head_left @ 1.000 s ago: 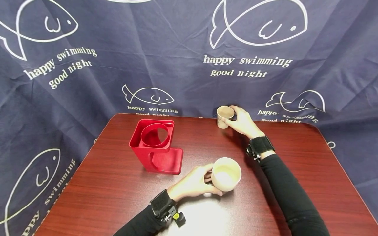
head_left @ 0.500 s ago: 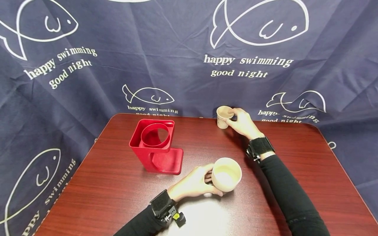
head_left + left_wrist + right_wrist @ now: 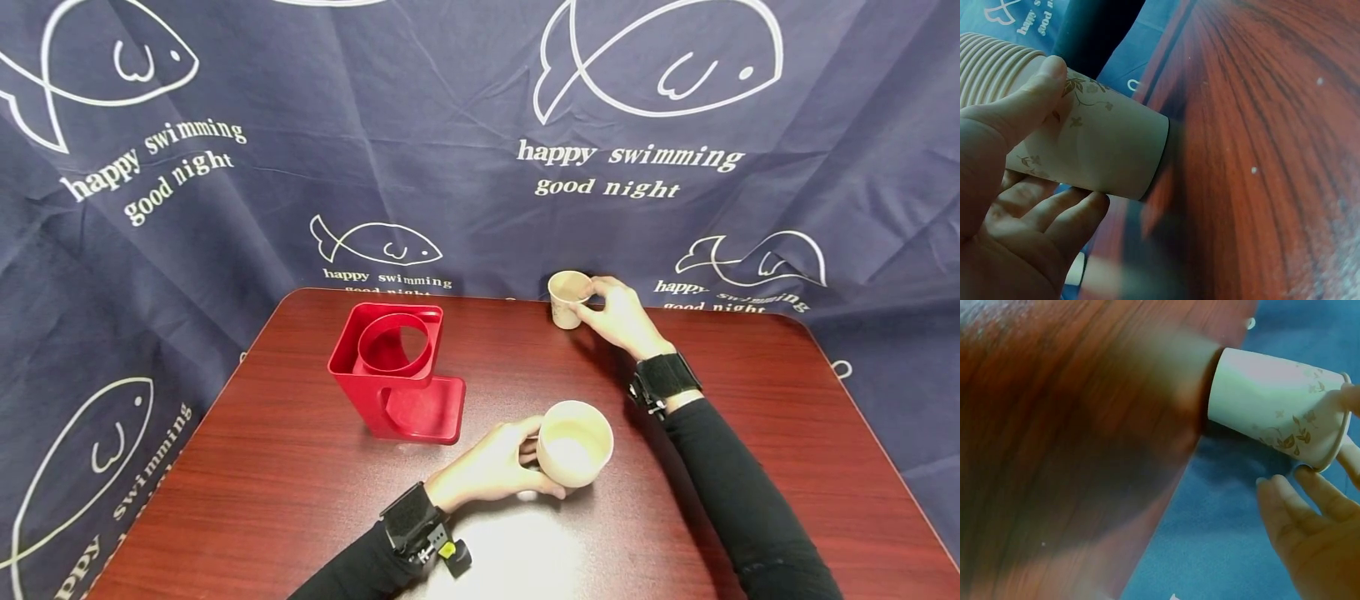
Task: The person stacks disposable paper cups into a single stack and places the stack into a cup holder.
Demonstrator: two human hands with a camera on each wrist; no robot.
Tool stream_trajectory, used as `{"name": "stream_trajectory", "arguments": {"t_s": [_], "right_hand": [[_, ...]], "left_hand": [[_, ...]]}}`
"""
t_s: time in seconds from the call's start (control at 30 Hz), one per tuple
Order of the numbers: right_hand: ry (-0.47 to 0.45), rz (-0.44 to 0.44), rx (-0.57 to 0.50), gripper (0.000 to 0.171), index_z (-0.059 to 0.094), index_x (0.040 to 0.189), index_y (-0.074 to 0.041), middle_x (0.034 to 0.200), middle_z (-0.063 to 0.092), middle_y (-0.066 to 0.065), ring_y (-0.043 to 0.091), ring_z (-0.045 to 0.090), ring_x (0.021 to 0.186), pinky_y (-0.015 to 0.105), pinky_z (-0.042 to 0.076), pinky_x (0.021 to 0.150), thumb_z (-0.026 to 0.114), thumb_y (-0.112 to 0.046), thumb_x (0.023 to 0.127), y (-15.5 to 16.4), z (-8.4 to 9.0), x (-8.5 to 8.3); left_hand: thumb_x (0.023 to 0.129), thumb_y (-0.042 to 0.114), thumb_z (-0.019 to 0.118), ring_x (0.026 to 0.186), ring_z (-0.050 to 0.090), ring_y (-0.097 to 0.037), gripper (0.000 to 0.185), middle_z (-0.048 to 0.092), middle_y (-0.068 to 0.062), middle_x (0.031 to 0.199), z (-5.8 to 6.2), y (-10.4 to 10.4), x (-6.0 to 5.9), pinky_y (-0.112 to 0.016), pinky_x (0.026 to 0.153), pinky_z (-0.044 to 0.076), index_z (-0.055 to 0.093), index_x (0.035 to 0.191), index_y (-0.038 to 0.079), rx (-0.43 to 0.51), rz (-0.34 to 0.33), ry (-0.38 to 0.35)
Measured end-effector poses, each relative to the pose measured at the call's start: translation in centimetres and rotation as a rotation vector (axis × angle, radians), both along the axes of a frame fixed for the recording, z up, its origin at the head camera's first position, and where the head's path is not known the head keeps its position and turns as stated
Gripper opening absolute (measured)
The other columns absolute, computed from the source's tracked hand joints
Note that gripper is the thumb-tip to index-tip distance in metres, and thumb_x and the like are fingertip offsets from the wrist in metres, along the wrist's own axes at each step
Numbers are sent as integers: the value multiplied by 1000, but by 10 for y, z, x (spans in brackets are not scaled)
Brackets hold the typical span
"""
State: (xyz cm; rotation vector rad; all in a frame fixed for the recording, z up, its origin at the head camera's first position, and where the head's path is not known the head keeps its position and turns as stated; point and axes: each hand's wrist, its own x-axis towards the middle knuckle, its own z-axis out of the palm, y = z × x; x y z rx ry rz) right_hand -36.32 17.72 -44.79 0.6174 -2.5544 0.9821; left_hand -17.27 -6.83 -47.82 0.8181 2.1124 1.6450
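My left hand (image 3: 491, 468) grips a stack of nested paper cups (image 3: 574, 444) near the table's front middle. In the left wrist view, thumb and fingers wrap the patterned lowest cup (image 3: 1107, 134), and the ridged rims of the others show at left. At the back edge, my right hand (image 3: 621, 317) pinches the rim of a single paper cup (image 3: 566, 310). That cup, with brown floral print, stands upright in the right wrist view, its base on the table; the lower fingers (image 3: 1291, 512) stay off its wall.
A red plastic holder (image 3: 381, 406) with a round ring at its top and a flat base stands left of the cup stack. The brown wooden table (image 3: 300, 500) ends at a dark blue curtain (image 3: 465, 150) printed with fish.
The right hand and the single cup have shifted very slightly toward me and left; a fingertip sits at the cup's inner rim. The left hand and its stack are unmoved.
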Motion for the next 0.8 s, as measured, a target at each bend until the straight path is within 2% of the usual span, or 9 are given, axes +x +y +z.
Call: {"name": "stream_trajectory", "arguments": {"t_s": [0.17, 0.33, 0.5, 0.8], "right_hand": [[8, 11, -1, 23, 70, 96, 0, 126, 65, 28, 41, 59, 124, 51, 46, 113, 81, -17, 87, 2, 6, 6], [63, 38, 4, 23, 70, 96, 1, 124, 66, 28, 41, 60, 123, 52, 46, 111, 82, -16, 87, 4, 12, 16], [116, 59, 19, 21, 69, 94, 0, 122, 66, 27, 40, 61, 120, 53, 48, 108, 82, -16, 87, 7, 20, 29], [145, 65, 58, 24, 70, 97, -3, 122, 67, 23, 38, 63, 117, 54, 51, 104, 83, -21, 86, 14, 39, 57]], "left_hand": [[75, 9, 92, 121, 66, -7, 77, 70, -8, 131, 1, 0, 0, -19, 103, 52, 55, 143, 9, 7, -5, -12], [75, 8, 92, 121, 66, -7, 79, 70, -8, 132, 2, 0, 0, -19, 103, 52, 54, 144, 9, 2, -1, -24], [75, 9, 92, 121, 66, -7, 78, 70, -8, 131, 0, 1, 0, -19, 103, 52, 54, 144, 9, 0, -2, -13], [76, 9, 92, 119, 67, -6, 75, 71, -7, 128, 0, 1, 1, -21, 104, 52, 55, 142, 10, 17, -6, -4]]}}
